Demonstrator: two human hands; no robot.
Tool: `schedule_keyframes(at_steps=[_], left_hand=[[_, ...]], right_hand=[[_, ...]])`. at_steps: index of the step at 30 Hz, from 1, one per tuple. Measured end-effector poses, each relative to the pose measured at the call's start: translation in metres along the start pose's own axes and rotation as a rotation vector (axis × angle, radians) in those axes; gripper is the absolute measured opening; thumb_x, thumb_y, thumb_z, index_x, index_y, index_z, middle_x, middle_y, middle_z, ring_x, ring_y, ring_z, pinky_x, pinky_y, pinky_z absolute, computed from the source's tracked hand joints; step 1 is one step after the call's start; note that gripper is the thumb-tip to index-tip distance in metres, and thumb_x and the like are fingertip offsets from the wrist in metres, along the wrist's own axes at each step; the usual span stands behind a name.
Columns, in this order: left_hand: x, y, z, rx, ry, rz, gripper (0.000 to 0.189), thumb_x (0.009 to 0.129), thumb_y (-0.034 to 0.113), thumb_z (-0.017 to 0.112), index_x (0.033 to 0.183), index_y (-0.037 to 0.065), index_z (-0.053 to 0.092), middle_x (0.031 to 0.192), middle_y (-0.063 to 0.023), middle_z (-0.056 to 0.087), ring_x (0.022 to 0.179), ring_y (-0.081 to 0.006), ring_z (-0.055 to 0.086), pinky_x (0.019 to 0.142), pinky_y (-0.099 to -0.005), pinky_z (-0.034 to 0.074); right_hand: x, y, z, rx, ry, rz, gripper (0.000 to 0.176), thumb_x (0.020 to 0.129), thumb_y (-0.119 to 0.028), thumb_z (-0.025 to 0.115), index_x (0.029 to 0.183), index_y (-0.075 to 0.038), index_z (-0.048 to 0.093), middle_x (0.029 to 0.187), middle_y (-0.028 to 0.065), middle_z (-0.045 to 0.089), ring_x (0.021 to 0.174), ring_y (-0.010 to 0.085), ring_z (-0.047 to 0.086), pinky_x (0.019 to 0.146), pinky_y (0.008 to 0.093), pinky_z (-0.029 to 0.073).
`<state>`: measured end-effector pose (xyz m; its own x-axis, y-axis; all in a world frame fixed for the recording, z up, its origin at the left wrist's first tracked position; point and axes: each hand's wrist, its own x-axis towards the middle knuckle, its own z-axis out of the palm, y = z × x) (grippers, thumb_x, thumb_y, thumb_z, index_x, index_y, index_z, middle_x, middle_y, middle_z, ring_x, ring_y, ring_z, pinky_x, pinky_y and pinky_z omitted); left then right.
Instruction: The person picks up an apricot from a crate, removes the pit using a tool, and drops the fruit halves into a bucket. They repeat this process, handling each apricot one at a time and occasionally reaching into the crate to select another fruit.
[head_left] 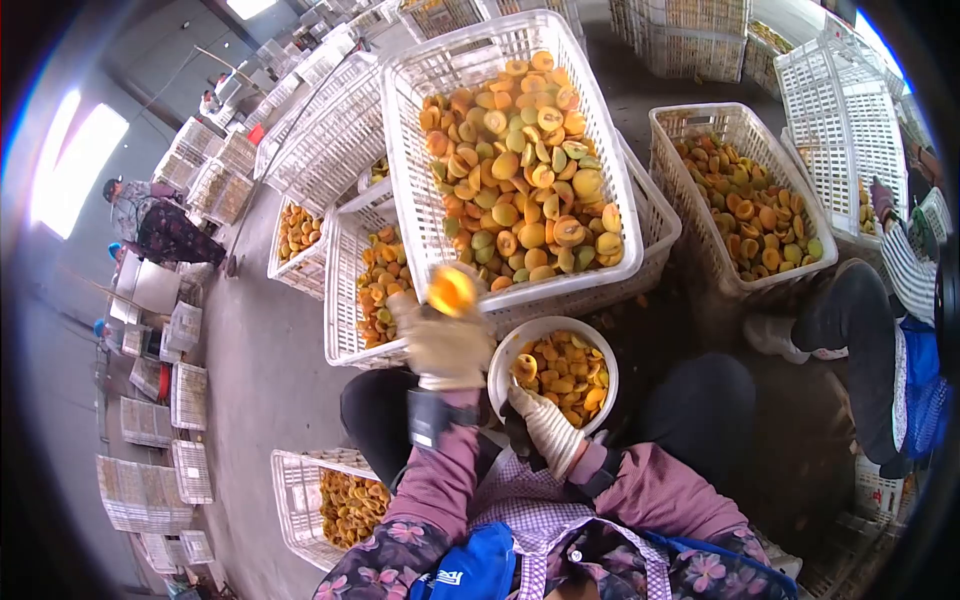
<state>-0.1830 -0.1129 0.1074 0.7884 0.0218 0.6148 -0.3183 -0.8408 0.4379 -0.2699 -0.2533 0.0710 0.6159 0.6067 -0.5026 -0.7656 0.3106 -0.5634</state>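
Observation:
My left hand (445, 345), in a pale work glove and smeared by motion, grips a bright orange apricot half (452, 291) near the front edge of a large white crate. That crate (628, 268) is tilted towards me and full of cut apricots (530, 170). Between my knees stands a round white bucket (611, 370) with orange apricot pieces (570, 380) in it. My gloved right hand (548, 428) is closed at the bucket's near-left rim, with an apricot half (524, 368) at its fingertips. The underside of that hand is hidden.
Other fruit crates stand at left (345, 340) and right (735, 285). A crate of shrivelled brownish pieces (290, 500) sits by my left leg. A co-worker (870, 320) sits at far right; another person (150, 225) stands at left. Stacked crates (680, 40) are behind.

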Motion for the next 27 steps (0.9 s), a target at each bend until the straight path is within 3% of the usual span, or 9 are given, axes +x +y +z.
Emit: schedule_keyframes(at_steps=[4, 6, 8, 14, 18, 20, 22, 24, 27], left_hand=[[0.042, -0.092, 0.045, -1.448, 0.356, -0.648, 0.038, 0.089, 0.029, 0.045, 0.116, 0.003, 0.052, 0.107, -0.0124, 0.059, 0.095, -0.0294, 0.060, 0.078, -0.0448, 0.050], [0.090, -0.077, 0.072, -0.896, -0.273, -0.730, 0.040, 0.084, 0.025, 0.054, 0.118, 0.005, 0.049, 0.109, -0.0182, 0.058, 0.098, -0.0359, 0.059, 0.078, -0.0463, 0.049], [0.108, -0.098, 0.123, 0.247, -0.679, -0.342, 0.024, 0.080, 0.017, 0.056, 0.102, 0.008, 0.056, 0.096, -0.0184, 0.062, 0.102, -0.0344, 0.057, 0.083, -0.0434, 0.047], [0.103, -0.125, 0.149, 0.535, -0.969, -0.258, 0.057, 0.066, 0.012, 0.069, 0.119, 0.008, 0.050, 0.125, -0.0256, 0.042, 0.109, -0.0427, 0.050, 0.090, -0.0427, 0.045], [0.100, -0.118, 0.137, 0.494, -1.131, -0.232, 0.062, 0.064, 0.018, 0.072, 0.120, 0.006, 0.049, 0.107, -0.0211, 0.057, 0.104, -0.0354, 0.056, 0.088, -0.0413, 0.046], [0.090, -0.108, 0.126, 0.391, -0.972, -0.305, 0.049, 0.072, 0.013, 0.066, 0.118, 0.006, 0.051, 0.097, -0.0143, 0.062, 0.092, -0.0281, 0.062, 0.083, -0.0358, 0.048], [0.066, -0.113, 0.123, -1.111, -0.548, -0.539, 0.034, 0.081, 0.004, 0.057, 0.114, 0.004, 0.052, 0.097, -0.0079, 0.061, 0.083, -0.0199, 0.060, 0.078, -0.0281, 0.048], [0.047, 0.006, 0.057, -0.569, -0.417, -0.277, 0.029, 0.087, -0.002, 0.049, 0.116, 0.002, 0.049, 0.096, -0.0034, 0.059, 0.080, -0.0121, 0.055, 0.075, -0.0222, 0.046], [-0.019, 0.013, 0.052, -1.142, -0.353, -0.571, 0.026, 0.095, 0.014, 0.042, 0.117, 0.001, 0.048, 0.105, -0.0073, 0.058, 0.098, -0.0142, 0.055, 0.080, -0.0247, 0.048]], right_hand=[[0.015, -0.004, -0.009, 0.097, 0.212, 0.159, 0.039, 0.089, -0.046, 0.045, 0.082, -0.009, 0.052, 0.056, 0.0037, 0.047, 0.039, 0.0162, 0.041, 0.036, 0.0288, 0.034], [0.037, 0.011, -0.019, 0.058, 0.209, 0.066, 0.039, 0.088, -0.048, 0.047, 0.083, -0.010, 0.051, 0.057, 0.0033, 0.047, 0.039, 0.0163, 0.041, 0.036, 0.0293, 0.035], [0.048, 0.013, -0.022, 0.058, 0.224, -0.014, 0.038, 0.088, -0.047, 0.047, 0.084, -0.010, 0.052, 0.057, 0.0027, 0.046, 0.039, 0.0157, 0.042, 0.036, 0.0290, 0.035], [0.042, -0.003, -0.015, 0.054, 0.233, 0.004, 0.031, 0.089, -0.042, 0.049, 0.079, -0.013, 0.053, 0.055, -0.0003, 0.047, 0.040, 0.0130, 0.041, 0.037, 0.0270, 0.034], [0.039, -0.005, -0.018, 0.047, 0.233, 0.021, 0.028, 0.088, -0.040, 0.052, 0.084, -0.012, 0.055, 0.058, -0.0013, 0.048, 0.042, 0.0121, 0.042, 0.039, 0.0268, 0.036], [0.048, 0.000, -0.023, 0.122, 0.252, -0.181, 0.027, 0.088, -0.038, 0.054, 0.090, -0.010, 0.057, 0.064, -0.0021, 0.053, 0.049, 0.0097, 0.046, 0.045, 0.0253, 0.040], [0.048, -0.004, -0.033, 0.005, 0.297, -0.417, 0.027, 0.088, -0.032, 0.056, 0.098, -0.008, 0.058, 0.078, -0.0021, 0.056, 0.067, 0.0061, 0.047, 0.059, 0.0211, 0.040], [0.023, -0.033, -0.021, -0.010, 0.295, -0.457, 0.026, 0.090, -0.028, 0.053, 0.102, -0.005, 0.056, 0.081, -0.0002, 0.056, 0.071, 0.0079, 0.048, 0.063, 0.0231, 0.041], [0.040, -0.024, -0.038, -0.479, 0.409, -0.665, 0.030, 0.093, -0.024, 0.047, 0.108, 0.002, 0.051, 0.092, 0.0108, 0.060, 0.081, 0.0196, 0.054, 0.073, 0.0305, 0.045]])
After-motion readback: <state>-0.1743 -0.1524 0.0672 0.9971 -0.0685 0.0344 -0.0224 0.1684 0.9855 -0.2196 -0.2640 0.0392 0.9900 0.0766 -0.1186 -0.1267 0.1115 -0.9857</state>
